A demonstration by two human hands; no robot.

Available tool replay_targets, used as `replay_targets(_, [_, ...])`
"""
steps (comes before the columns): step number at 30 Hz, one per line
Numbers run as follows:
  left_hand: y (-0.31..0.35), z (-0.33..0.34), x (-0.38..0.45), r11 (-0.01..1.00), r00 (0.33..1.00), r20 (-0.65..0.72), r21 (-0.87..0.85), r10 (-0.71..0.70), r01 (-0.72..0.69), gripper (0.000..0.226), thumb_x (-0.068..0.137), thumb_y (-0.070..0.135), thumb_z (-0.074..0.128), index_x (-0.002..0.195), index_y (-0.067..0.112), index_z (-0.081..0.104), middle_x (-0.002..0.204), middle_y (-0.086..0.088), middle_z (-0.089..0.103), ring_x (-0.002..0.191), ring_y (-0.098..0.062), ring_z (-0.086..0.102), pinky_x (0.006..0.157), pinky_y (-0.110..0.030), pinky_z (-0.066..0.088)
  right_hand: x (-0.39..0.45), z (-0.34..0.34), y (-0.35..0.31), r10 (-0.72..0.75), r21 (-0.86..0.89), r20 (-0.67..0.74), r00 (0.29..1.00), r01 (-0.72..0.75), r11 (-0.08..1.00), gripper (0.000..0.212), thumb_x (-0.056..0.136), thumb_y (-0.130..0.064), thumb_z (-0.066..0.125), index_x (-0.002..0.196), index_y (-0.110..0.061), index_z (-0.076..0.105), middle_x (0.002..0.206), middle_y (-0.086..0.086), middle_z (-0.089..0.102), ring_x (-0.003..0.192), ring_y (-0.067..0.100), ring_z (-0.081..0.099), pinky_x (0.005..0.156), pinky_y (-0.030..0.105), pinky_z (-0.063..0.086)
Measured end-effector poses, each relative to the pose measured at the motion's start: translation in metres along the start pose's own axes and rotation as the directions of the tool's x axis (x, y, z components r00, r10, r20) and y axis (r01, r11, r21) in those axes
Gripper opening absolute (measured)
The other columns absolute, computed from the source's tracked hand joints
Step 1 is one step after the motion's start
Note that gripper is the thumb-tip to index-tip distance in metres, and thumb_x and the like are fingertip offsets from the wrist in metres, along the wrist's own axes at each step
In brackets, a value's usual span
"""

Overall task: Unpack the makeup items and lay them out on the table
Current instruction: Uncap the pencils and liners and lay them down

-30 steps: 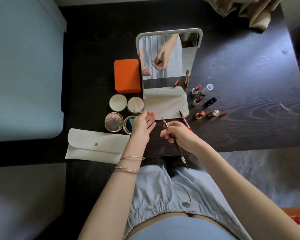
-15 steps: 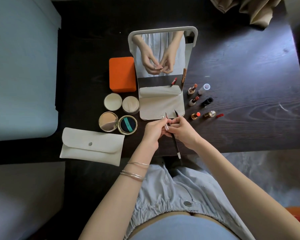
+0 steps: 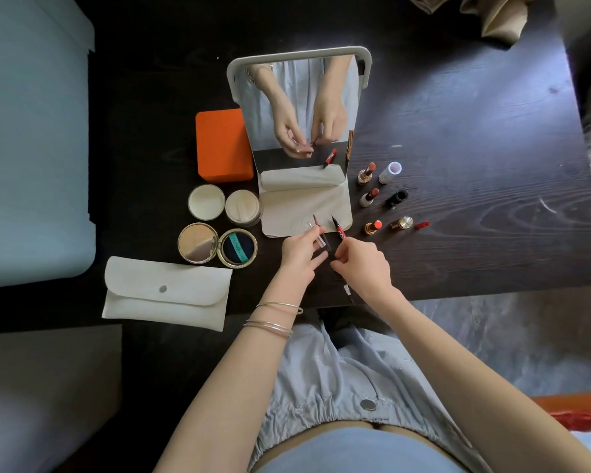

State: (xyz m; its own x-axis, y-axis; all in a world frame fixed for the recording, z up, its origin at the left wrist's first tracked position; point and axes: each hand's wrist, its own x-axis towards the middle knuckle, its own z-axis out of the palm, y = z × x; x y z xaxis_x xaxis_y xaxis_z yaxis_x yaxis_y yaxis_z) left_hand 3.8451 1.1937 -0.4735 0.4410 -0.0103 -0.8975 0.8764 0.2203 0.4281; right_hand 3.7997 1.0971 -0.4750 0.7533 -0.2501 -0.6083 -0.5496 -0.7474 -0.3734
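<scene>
Below the mirror [image 3: 301, 107], both hands pinching: left hand [image 3: 301, 252] a clear cap [image 3: 313, 232], right hand [image 3: 362, 264] a thin brush [image 3: 323, 233], perhaps, shaft mostly hidden.

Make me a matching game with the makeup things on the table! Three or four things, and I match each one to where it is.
Things:
1. orange box
2. white pouch
3. lipsticks
4. mirror

Places:
A. nearest the table's front edge, far left
B. standing in the middle
C. in a group right of the mirror
D. right beside the mirror's left side

Pairs: 1-D, 2-A, 3-C, 4-B
</scene>
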Motion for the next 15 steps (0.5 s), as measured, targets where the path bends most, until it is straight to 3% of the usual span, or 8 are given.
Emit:
replay_targets(3, [-0.002, 0.001, 0.002, 1.0, 1.0, -0.015, 0.007, -0.012, 0.012, 0.014, 0.093, 0.009, 0.054, 0.082, 0.009, 0.062, 0.101, -0.008, 0.06, 0.111, -0.024, 0.055, 0.09, -0.038, 0.049, 0.004, 0.002, -0.002, -0.048, -0.123, -0.01, 0.999, 0.046, 0.991, 0.017, 0.087, -0.018, 0.059, 0.102, -0.013, 0.059, 0.103, 0.009, 0.064, 0.094, 0.03, 0.061, 0.072, 0.033, 0.043])
replay_targets(5, [-0.004, 0.002, 0.005, 1.0, 1.0, -0.028, 0.017, -0.006, 0.007, 0.009, 0.091, 0.009, 0.056, 0.09, 0.005, 0.064, 0.108, -0.013, 0.059, 0.118, -0.027, 0.053, 0.085, -0.035, 0.05, 0.004, 0.004, -0.002, -0.076, -0.186, -0.004, 0.997, 0.074, 0.98, 0.017, 0.088, -0.016, 0.056, 0.103, -0.01, 0.058, 0.103, 0.01, 0.063, 0.093, 0.032, 0.061, 0.069, 0.033, 0.041])
replay_targets(8, [-0.009, 0.002, 0.006, 0.999, 1.0, -0.023, 0.044, -0.018, 0.019, 0.023, 0.09, 0.008, 0.058, 0.11, -0.002, 0.063, 0.109, -0.015, 0.058, 0.12, -0.029, 0.053, 0.084, -0.034, 0.049, 0.005, 0.007, -0.001, -0.107, -0.226, 0.009, 0.994, 0.107, 0.968, 0.013, 0.089, -0.013, 0.053, 0.101, -0.008, 0.057, 0.103, 0.01, 0.062, 0.09, 0.03, 0.061, 0.068, 0.034, 0.044])
replay_targets(11, [-0.011, 0.003, 0.005, 0.995, 0.998, -0.02, 0.078, -0.059, 0.061, 0.027, 0.09, 0.009, 0.058, 0.115, -0.001, 0.062, 0.111, -0.014, 0.059, 0.118, -0.026, 0.055, 0.086, -0.035, 0.049, 0.005, 0.011, 0.001, -0.135, -0.249, 0.016, 0.991, 0.135, 0.959, 0.012, 0.09, -0.012, 0.052, 0.1, -0.009, 0.057, 0.102, 0.009, 0.062, 0.088, 0.028, 0.062, 0.071, 0.036, 0.051])
replay_targets(15, [-0.015, 0.003, 0.005, 0.989, 0.995, -0.025, 0.109, -0.093, 0.095, 0.026, 0.091, 0.01, 0.057, 0.116, 0.003, 0.063, 0.105, -0.009, 0.058, 0.104, -0.02, 0.056, 0.086, -0.036, 0.049, 0.008, 0.013, 0.002, -0.168, -0.289, 0.002, 0.986, 0.161, 0.944, 0.015, 0.09, -0.011, 0.051, 0.104, -0.01, 0.057, 0.102, 0.009, 0.062, 0.089, 0.029, 0.062, 0.07, 0.037, 0.049])
